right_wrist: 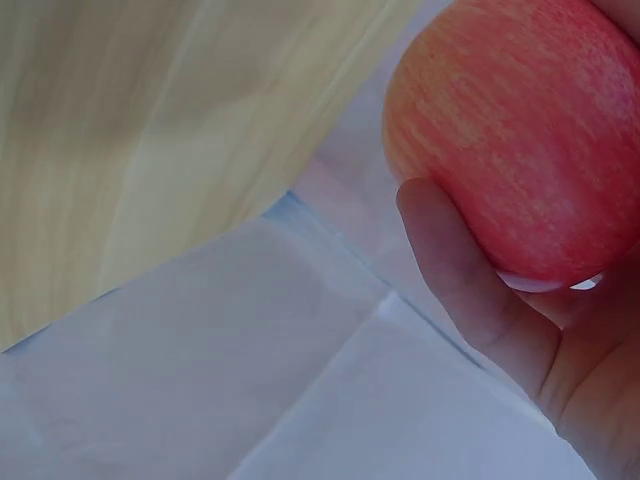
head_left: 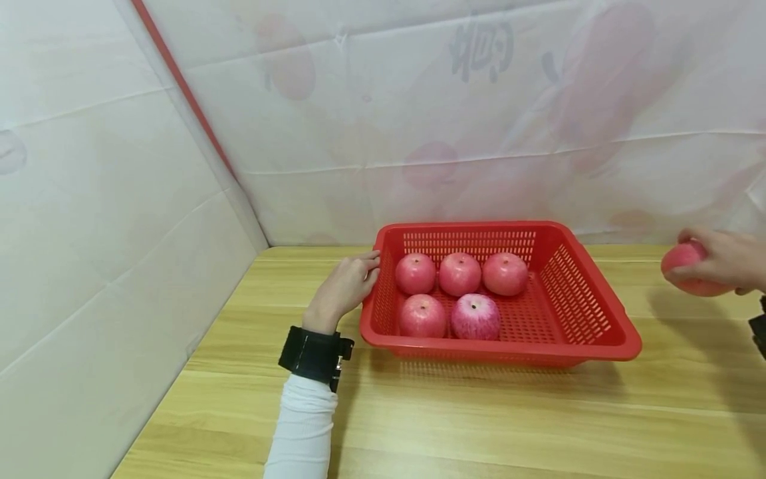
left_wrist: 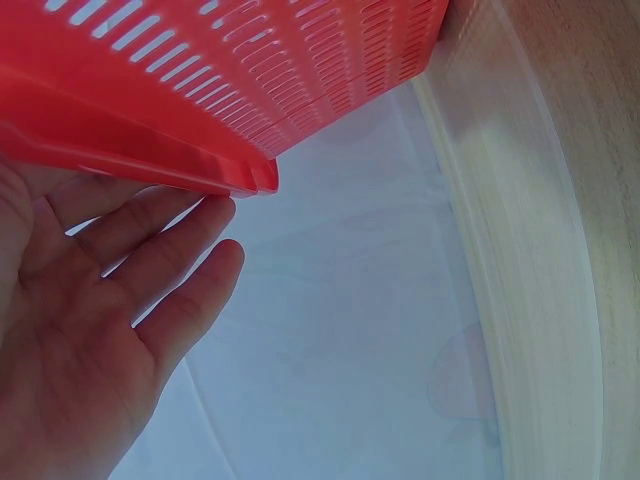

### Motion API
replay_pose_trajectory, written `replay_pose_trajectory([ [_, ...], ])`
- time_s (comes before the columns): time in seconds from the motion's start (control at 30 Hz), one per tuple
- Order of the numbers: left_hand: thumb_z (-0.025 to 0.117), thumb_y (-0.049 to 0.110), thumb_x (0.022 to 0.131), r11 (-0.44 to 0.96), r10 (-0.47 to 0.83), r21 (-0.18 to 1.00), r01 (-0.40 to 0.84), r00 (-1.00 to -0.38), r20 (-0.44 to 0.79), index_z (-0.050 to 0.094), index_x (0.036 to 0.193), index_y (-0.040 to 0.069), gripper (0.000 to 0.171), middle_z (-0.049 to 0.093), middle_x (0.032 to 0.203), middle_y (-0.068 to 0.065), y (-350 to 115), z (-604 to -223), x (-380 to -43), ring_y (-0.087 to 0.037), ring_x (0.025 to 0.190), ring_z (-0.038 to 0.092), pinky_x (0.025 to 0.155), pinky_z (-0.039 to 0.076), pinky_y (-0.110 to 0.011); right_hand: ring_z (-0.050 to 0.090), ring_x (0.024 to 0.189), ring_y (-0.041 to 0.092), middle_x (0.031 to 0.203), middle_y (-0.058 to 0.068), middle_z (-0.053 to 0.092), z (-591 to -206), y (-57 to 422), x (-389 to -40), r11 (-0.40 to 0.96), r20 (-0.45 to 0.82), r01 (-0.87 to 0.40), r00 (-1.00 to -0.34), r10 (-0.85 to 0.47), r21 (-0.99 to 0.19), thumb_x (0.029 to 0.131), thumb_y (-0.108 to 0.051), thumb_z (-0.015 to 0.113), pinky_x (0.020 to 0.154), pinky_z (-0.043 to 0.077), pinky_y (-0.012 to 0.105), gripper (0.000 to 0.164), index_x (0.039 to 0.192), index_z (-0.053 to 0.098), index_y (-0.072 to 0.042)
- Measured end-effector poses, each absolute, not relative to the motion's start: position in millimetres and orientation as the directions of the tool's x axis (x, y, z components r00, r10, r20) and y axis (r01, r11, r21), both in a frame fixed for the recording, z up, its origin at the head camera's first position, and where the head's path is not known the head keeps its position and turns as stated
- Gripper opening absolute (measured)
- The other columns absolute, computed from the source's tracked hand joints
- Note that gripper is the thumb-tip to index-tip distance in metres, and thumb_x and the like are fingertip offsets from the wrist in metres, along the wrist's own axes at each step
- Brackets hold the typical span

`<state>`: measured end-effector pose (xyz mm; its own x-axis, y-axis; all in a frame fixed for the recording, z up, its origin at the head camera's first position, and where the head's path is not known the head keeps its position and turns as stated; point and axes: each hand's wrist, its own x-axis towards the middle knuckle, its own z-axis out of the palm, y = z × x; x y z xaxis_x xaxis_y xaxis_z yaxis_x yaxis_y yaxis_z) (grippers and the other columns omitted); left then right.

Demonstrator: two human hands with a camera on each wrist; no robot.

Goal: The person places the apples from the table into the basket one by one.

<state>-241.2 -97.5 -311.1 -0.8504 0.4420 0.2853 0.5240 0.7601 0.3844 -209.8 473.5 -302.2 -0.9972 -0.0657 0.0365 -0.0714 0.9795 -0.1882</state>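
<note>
A red plastic basket (head_left: 603, 348) with slotted walls stands on the table, with several red apples (head_left: 459, 274) in its left and middle part. One of them, a streaked pinkish-purple apple (head_left: 475, 317), sits in the front row. My left hand (head_left: 345, 287) rests against the basket's left rim; in the left wrist view its fairly straight fingers (left_wrist: 170, 240) touch the underside of that rim. Off to the right of the basket, my right hand (head_left: 727, 259) holds another apple (right_wrist: 530, 130) above the table, thumb and fingers around it.
The wood-grain table (head_left: 479, 419) runs beneath everything, its left edge slanting beside the left arm. White printed sheeting (head_left: 371, 120) hangs behind the basket and along the left side, with a red strip (head_left: 185, 86) near the corner.
</note>
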Motion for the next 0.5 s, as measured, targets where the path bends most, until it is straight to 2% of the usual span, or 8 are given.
replay_pose_trajectory([
  [0.17,0.054,0.01,0.088,0.757,0.44,0.39,0.524,-0.85,0.289,0.058,0.118,0.003,0.03,0.05,0.129,-0.011,-97,-311,-241,-0.022,0.105,0.052,0.068,0.053,-0.023,0.047,0.056,0.024,0.081,0.025,0.05,-294,463,-213,0.979,0.081,-0.126,-0.99,-0.114,-0.161,0.068,-0.031,0.073,0.034,0.044,0.033,0.063,0.108,0.038,0.003],
  [0.5,0.053,0.011,0.089,0.765,0.436,0.383,0.519,-0.853,0.285,0.057,0.118,0.002,0.03,0.05,0.129,-0.011,-98,-311,-241,-0.022,0.106,0.052,0.067,0.053,-0.023,0.048,0.054,0.022,0.091,0.029,0.049,-282,440,-214,0.975,0.121,-0.174,-0.98,-0.158,-0.139,0.068,-0.035,0.073,0.036,0.044,0.032,0.062,0.11,0.044,0.001],
])
